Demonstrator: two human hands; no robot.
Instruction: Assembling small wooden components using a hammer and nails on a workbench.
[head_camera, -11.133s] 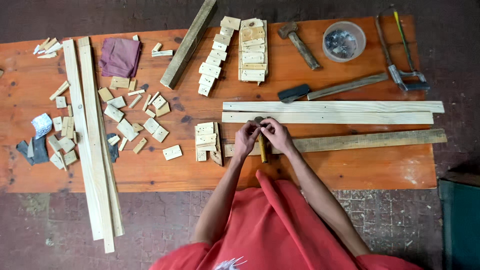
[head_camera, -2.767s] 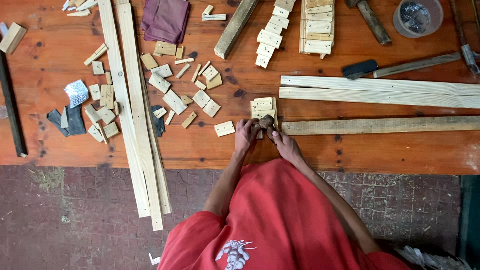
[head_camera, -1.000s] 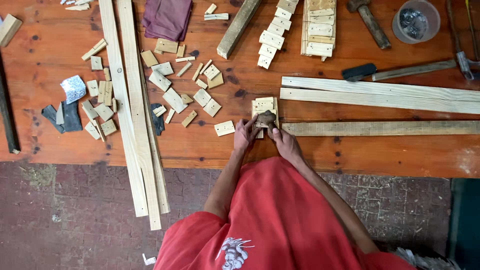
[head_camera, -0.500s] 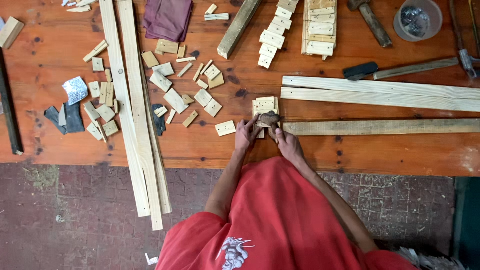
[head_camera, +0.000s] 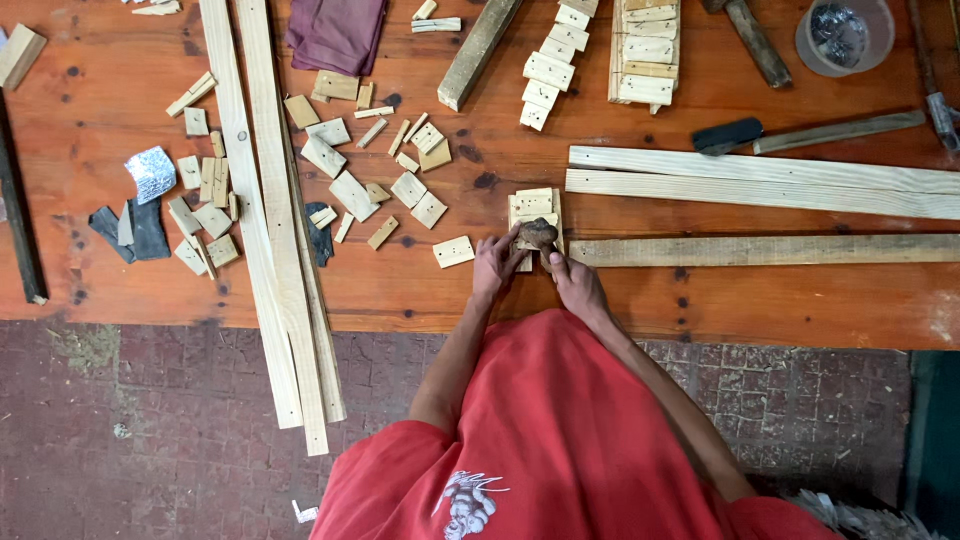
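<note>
A small dark, rounded lump (head_camera: 538, 234) — its material cannot be told — is pinched between the two hands at the near middle of the orange-stained wooden table (head_camera: 700, 300). The left hand (head_camera: 496, 266) is closed around the lump from seven o'clock, fingertips curled against it; the right hand (head_camera: 575, 283) is closed on it from five o'clock. The lump is held directly over a short stack of pale, flat wooden blocks (head_camera: 534, 205), which lies at twelve o'clock from the hands and appears to be touched by the left fingertips.

A single pale rectangular tile (head_camera: 453, 251), drilled with two small holes, lies just beside the left hand at nine o'clock. From three o'clock of the hands a weathered grey slat (head_camera: 770, 249) runs to the table's right edge, and two smoother pale battens (head_camera: 760, 182) lie parallel beyond it. Towards ten o'clock, loose cut tiles (head_camera: 350, 190) are scattered — rough-sawn, mostly rectangular. Three long pale laths (head_camera: 265, 220) are laid across the table at nine o'clock and overhang its near edge above the brick floor (head_camera: 150, 430). A folded purple cloth (head_camera: 337, 32) lies at eleven o'clock, and a clear tub (head_camera: 843, 35) of small metal parts at one o'clock.
</note>
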